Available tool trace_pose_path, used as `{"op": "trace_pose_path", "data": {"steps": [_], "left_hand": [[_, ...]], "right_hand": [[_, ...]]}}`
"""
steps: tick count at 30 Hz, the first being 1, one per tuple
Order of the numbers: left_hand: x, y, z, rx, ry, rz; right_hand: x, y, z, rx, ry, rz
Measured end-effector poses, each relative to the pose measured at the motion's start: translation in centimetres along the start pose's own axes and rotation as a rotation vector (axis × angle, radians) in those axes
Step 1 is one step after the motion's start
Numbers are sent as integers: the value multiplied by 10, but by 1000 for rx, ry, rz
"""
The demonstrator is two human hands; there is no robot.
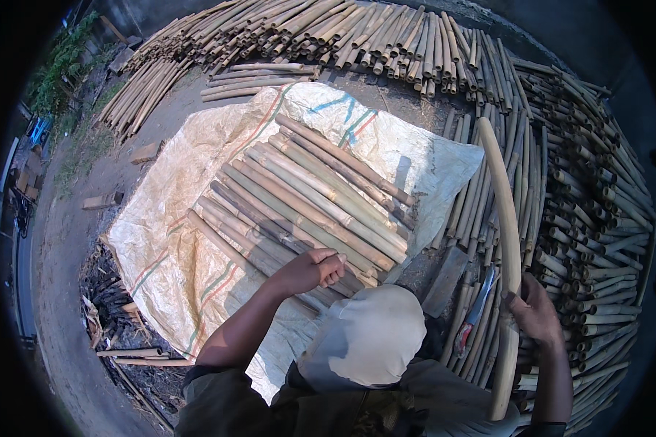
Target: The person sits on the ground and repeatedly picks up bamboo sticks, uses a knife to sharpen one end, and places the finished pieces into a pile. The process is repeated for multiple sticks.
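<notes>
My right hand [536, 309] is wrapped round a long, slightly curved bamboo pole [504, 211]. The pole stands nearly lengthwise at the right, its far end beyond the sheet's right corner and its near end beside my body. My left hand [317, 271] is closed in a loose fist above the near side of a row of cut bamboo poles [313, 200]; nothing shows in it. These poles lie side by side, slanting, on a pale woven plastic sheet [153, 240]. Left of my right hand, a knife [477, 309] with a red handle lies on bamboo.
Large stacks of bamboo [401, 40] line the far side, and another dense stack [590, 240] fills the right. A wooden block [444, 280] lies right of the sheet. Bricks [102, 201] and dark charred debris [116, 306] are on the left ground. My pale cap [375, 331] covers the lower middle.
</notes>
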State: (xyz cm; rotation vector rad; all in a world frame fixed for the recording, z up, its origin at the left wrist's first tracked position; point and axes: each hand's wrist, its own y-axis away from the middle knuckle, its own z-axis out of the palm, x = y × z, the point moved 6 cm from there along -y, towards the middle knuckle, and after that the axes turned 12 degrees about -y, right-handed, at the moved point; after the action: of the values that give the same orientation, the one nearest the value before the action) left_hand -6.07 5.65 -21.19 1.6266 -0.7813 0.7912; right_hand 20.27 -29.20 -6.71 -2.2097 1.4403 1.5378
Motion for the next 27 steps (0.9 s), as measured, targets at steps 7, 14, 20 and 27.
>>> {"op": "trace_pose_path", "data": {"steps": [7, 14, 20, 27], "left_hand": [[-289, 111, 98, -569, -5, -869], [-270, 153, 169, -209, 63, -842], [-201, 105, 196, 84, 79, -765], [-160, 67, 190, 190, 41, -842]], "right_hand": [[-14, -91, 74, 99, 345, -392], [4, -162, 251, -316, 210, -478], [-40, -189, 318, -453, 73, -689], [8, -258, 223, -399, -204, -549]]}}
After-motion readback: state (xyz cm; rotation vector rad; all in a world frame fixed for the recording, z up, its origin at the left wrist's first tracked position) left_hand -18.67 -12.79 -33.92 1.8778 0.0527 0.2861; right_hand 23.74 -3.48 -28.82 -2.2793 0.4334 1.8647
